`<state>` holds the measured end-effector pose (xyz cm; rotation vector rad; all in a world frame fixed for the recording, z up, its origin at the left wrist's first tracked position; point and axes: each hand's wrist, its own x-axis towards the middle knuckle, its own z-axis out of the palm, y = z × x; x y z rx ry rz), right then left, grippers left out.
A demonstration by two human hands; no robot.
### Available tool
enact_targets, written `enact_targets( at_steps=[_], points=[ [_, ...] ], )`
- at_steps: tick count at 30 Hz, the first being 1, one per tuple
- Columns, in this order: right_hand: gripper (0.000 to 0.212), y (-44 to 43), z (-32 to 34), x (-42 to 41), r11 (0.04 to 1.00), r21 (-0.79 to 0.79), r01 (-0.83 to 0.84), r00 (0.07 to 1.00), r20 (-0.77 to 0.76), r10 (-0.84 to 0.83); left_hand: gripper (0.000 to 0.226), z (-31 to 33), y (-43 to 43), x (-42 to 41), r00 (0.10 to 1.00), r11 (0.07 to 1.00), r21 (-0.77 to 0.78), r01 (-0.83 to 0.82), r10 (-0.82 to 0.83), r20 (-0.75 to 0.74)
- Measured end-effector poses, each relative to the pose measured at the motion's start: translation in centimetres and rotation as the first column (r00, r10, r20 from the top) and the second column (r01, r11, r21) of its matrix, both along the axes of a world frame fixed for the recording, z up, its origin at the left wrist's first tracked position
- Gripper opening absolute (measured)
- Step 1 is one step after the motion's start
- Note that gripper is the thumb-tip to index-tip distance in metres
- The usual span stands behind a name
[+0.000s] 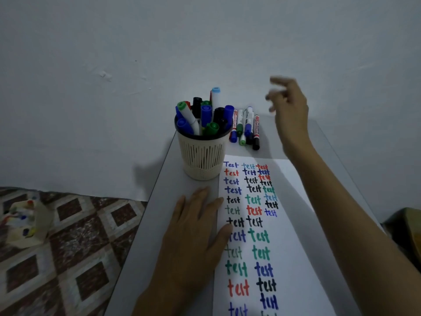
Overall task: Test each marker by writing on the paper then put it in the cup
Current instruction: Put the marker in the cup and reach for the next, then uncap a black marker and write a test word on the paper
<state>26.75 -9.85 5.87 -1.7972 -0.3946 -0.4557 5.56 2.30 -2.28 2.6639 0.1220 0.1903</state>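
Observation:
A cream slotted cup (202, 156) stands on the grey table, filled with several capped markers (205, 115) in blue, green, black and red. Right behind it, several more markers (247, 128) lie side by side on the table. The white paper (303, 258) carries three columns of the word "test" in many colours. My left hand (193, 231) rests flat on the table, fingertips on the paper's left edge. In the air above and to the right of the lying markers, my right hand (288, 106) is blurred, its fingers loosely spread and holding nothing.
The grey table (145, 258) stands against a pale wall; its left edge runs diagonally. Left of it is a patterned tile floor with a paint-stained cloth or paper lump (25, 222). A dark object (405, 226) sits at the far right edge.

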Motion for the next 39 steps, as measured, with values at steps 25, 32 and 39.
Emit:
enact_targets(
  at_steps=[25, 32, 39],
  points=[
    [0.014, -3.3, -0.6, -4.6, 0.874, 0.390, -0.290, 0.661, -0.578, 0.478, 0.074, -0.9, 0.3, 0.1, 0.994, 0.997, -0.072, 0.007, 0.001, 0.106],
    [0.021, -3.2, -1.6, -13.0, 0.833, 0.301, -0.464, 0.649, -0.525, 0.551, 0.058, 0.4, -0.5, -0.1, 0.956, 0.943, -0.258, 0.209, -0.142, 0.255],
    [0.032, -2.0, -3.3, -15.9, 0.900, 0.225, -0.373, 0.816, -0.382, 0.434, 0.038, 0.3, -1.0, -0.5, 0.916, 0.804, -0.446, 0.392, -0.293, 0.275]
  ],
)
